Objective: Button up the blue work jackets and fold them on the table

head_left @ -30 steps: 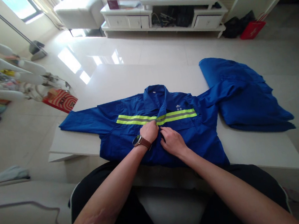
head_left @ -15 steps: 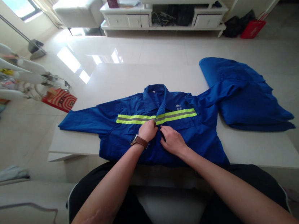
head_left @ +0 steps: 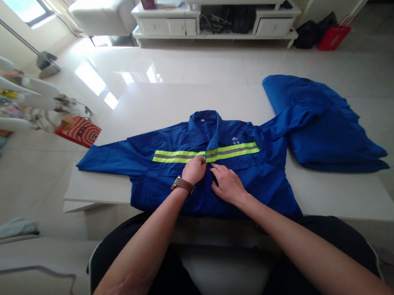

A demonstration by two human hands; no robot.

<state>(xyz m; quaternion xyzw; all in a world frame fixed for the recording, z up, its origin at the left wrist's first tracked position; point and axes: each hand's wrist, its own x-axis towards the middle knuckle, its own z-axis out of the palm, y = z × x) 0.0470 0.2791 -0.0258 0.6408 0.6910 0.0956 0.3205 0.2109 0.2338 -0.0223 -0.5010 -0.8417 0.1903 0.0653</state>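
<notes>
A blue work jacket [head_left: 258, 178] with a yellow-green and grey reflective band [head_left: 233, 151] across its chest lies front up, collar away from me, sleeves spread to both sides. My left hand [head_left: 193, 171], with a brown-strapped watch on its wrist, pinches the front edge just at the band. Beside it, my right hand [head_left: 228, 184] rests on the other front half, thumb apart from the bent fingers. Its fingertips touch the cloth near the front opening. What lies under the left fingertips is hidden.
The jacket lies on a white table [head_left: 350, 200]. More folded blue clothing [head_left: 324, 132] is heaped at the right, by the sleeve. A red-and-white bag [head_left: 79, 132] stands past the table's left edge. Farther back are a white cabinet [head_left: 168, 26] and a stool [head_left: 103, 15].
My left hand has shifted very slightly away from me along the jacket front, up to the reflective band. My right hand and the jacket look almost the same.
</notes>
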